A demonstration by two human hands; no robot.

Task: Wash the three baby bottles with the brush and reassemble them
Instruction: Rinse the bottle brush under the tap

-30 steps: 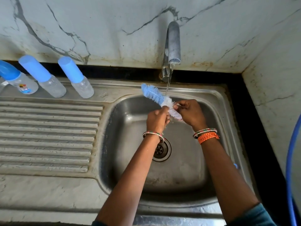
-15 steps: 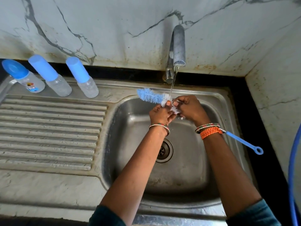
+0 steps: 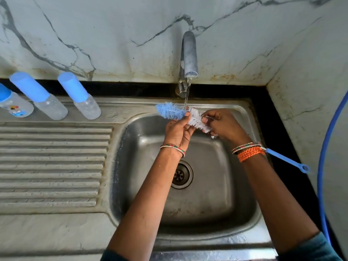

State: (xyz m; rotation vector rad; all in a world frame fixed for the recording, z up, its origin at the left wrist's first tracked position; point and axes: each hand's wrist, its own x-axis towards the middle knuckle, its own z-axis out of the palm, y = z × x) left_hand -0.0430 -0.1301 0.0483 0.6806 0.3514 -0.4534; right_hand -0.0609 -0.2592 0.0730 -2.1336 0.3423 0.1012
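A bottle brush [image 3: 170, 111] with blue and white bristles lies across the sink under a thin stream from the tap [image 3: 189, 55]. My left hand [image 3: 178, 131] pinches the bristles where blue meets white. My right hand [image 3: 224, 125] grips the brush stem at the white end; the blue handle [image 3: 286, 160] sticks out past my right wrist. Three capped baby bottles stand in a row on the sink's back ledge at the left: one with a picture [image 3: 13, 104], a second [image 3: 40, 97] and a third [image 3: 81, 97], all clear with blue caps.
The steel sink basin [image 3: 216, 185] has a drain [image 3: 181, 175] at its middle and a ribbed draining board [image 3: 52, 164] to the left. A marble wall rises behind and at the right. A blue hose [image 3: 323, 166] curves down the right edge.
The brush head has tilted from pointing up-left to lying nearly level, and my left hand has slid along the bristles. The handle has come into view past my right wrist.
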